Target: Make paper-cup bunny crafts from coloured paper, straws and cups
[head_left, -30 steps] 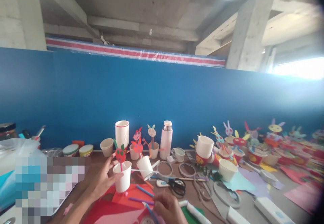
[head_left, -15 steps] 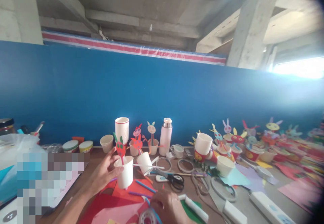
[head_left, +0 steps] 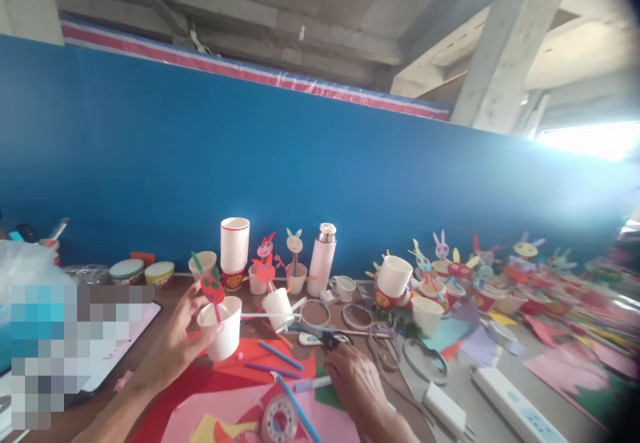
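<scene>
My left hand is wrapped round a white paper cup at the table's left-centre. From that cup rises a red paper face with green ears on a pink stick. My right hand reaches forward over the table, its fingertips at the dark handles of the scissors; whether they grip the handles is hard to see. Just left of my right hand lie a marker and a blue stick. A roll of tape sits on pink paper.
A tall stack of cups, a pink flask and cups with paper rabbit figures line the blue partition. At right are a power strip, a white adapter and coiled cables.
My right hand has moved up and right from the sticks and tape to the scissors. My left hand still holds the cup, which appears lower and further left as the view shifts.
</scene>
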